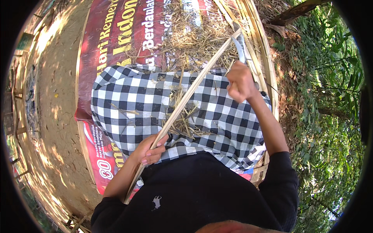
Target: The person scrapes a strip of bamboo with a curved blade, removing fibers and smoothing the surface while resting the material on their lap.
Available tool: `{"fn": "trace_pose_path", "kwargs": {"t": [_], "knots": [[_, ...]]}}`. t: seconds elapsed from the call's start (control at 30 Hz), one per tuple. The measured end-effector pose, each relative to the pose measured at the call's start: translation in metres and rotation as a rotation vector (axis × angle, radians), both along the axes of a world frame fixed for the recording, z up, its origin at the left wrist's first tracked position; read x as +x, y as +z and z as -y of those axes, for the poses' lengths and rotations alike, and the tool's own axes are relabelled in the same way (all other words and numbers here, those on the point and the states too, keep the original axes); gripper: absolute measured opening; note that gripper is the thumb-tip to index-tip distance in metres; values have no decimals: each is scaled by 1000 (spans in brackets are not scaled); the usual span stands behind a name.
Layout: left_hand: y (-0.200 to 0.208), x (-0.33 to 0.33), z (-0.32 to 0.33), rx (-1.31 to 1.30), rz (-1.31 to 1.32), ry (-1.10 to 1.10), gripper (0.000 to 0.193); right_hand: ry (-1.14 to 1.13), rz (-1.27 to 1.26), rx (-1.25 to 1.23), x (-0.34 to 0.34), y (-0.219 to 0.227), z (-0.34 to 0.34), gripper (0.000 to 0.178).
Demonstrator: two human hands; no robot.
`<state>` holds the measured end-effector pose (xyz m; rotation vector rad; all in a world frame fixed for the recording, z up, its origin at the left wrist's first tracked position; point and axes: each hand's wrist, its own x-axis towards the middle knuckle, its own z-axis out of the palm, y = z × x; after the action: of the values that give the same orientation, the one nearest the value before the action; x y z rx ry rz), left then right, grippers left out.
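My left hand is closed round a long pale bamboo strip near my waist. The strip slants up and away to the right across my lap, and its lower end passes under my left forearm. In my right hand, fingers wrapped round the handle, is a knife with a curved metal blade. The blade meets or crosses the strip's far end; whether it cuts into it I cannot tell. A black-and-white checked cloth covers my legs, with thin shavings scattered on it.
Beneath me lies a red printed banner, heaped with more shavings at the far side. Several long bamboo strips run along the right edge. Bare earth stretches to the left; green plants grow at the right.
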<state>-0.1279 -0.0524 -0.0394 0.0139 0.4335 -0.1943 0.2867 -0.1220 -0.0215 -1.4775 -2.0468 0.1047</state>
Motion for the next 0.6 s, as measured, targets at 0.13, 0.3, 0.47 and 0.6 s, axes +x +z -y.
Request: {"fn": "trace_pose_path", "kwargs": {"t": [0.13,0.3,0.47,0.6], "knots": [[-11,-14,12,1,-13,10,34,277,-191,-21,-66,14,11,23],[-4,-19,16,19,-26,-10,37,211,-130,17,-45,-5,-13,24],[-5,-28,23,74,-112,-77,42,211,-173,-52,-41,3,-6,25],[-4,-33,22,44,-104,-93,43,30,-85,-20,0,-15,-10,25]]}}
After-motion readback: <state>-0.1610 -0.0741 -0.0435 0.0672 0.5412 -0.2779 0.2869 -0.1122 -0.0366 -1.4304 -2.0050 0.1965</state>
